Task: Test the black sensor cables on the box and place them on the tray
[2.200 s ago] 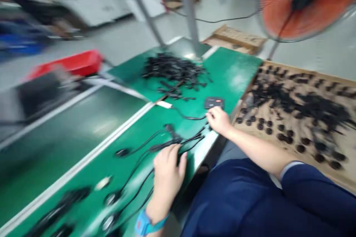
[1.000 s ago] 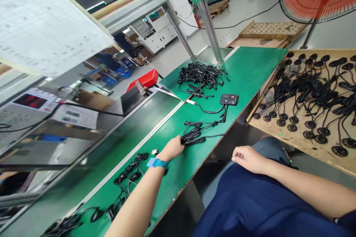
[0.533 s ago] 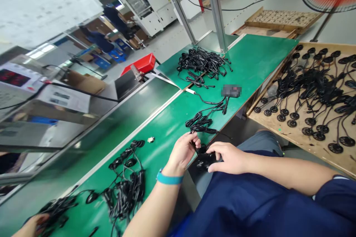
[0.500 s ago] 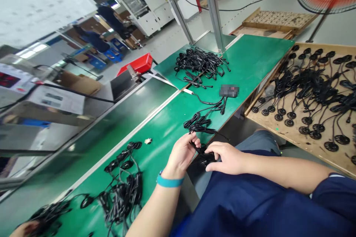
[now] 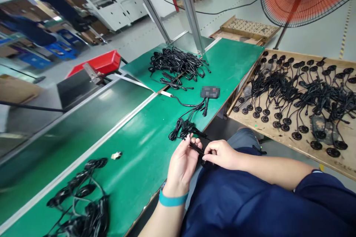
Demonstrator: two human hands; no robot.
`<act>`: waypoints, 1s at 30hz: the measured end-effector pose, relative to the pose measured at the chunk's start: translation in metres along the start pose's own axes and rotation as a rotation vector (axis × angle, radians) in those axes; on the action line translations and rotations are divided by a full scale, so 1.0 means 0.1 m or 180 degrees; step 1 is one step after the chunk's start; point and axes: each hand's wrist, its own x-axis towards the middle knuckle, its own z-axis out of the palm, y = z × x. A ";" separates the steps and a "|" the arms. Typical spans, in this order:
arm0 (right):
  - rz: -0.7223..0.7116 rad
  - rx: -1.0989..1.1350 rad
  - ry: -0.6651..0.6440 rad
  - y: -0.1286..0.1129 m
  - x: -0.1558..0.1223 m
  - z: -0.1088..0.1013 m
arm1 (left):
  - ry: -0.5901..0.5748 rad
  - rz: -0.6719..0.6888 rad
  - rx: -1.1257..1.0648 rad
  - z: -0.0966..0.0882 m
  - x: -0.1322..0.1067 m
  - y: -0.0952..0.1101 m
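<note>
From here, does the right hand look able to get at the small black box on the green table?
Probably yes: the right hand holds a cable end, but only loose cables lie between it and the black box.

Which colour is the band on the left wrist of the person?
The wristband is teal blue, shown best in the head view, just below the left hand.

The long green-topped workbench (image 5: 144, 144) carried several groups of black cable. A large tangled heap of black cables (image 5: 176, 64) lay at its far end. A small dark rectangular device (image 5: 210, 92) sat near the right edge, with a loose black cable bundle (image 5: 185, 129) just nearer. A small pale metal part (image 5: 116, 155) lay alone mid-bench. A pile of black round-ended cables (image 5: 83, 196) occupied the near left portion.
</note>
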 end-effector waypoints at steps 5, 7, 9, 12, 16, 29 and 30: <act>0.0331 0.0697 -0.0266 -0.10 -0.08 -0.14 | 0.0042 0.0149 0.0140 -0.07 -0.02 -0.01; 0.0431 0.0963 -0.0423 -0.17 -0.09 -0.22 | -0.0034 0.0118 0.0243 -0.11 -0.01 -0.03; 0.0525 0.1184 -0.0538 -0.24 -0.08 -0.30 | -0.0151 0.0066 0.0326 -0.16 -0.01 -0.04; 0.0638 0.1421 -0.0620 -0.31 -0.06 -0.35 | -0.0387 0.0073 0.0362 -0.19 -0.01 -0.05; 0.0697 0.1703 -0.0742 -0.37 -0.05 -0.37 | -0.0629 0.0144 0.0622 -0.19 -0.02 -0.02; -0.0915 0.1071 0.1432 -1.17 -1.00 -1.79 | -0.0274 0.0035 0.2152 -0.61 -0.07 0.29; -0.1065 0.0764 0.1850 -1.24 -1.15 -2.02 | -0.0190 0.0012 0.2137 -0.71 -0.03 0.33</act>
